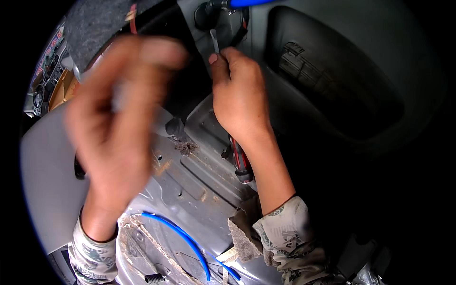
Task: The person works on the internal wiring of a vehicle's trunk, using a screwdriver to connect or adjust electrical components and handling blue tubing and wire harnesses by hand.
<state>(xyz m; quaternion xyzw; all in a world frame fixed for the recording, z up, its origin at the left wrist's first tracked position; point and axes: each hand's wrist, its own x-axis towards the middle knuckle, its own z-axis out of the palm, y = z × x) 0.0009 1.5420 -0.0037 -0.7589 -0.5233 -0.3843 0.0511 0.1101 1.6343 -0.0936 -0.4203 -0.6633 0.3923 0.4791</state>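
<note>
My right hand (241, 90) is closed in a pinch round a thin metal shaft (215, 42) with a flattened tip pointing up and away. Below my wrist, roughly in line with it, shows a red and black screwdriver handle (242, 166); my hand hides the stretch between, so they look like one screwdriver. My left hand (116, 118) is raised at the left, smeared by motion, its fingers curled; whether anything is in them cannot be made out. Beyond my right hand, a blue hose (249, 2) meets a black fitting (205, 16).
A bare grey metal panel (190, 187) with holes and rust spots lies beneath my hands. Cut blue tubing (183, 235) and a ragged felt scrap (244, 235) rest near me. A dark moulded trim panel (332, 71) with a recess rises at right. Grey carpeting (97, 28) is at far left.
</note>
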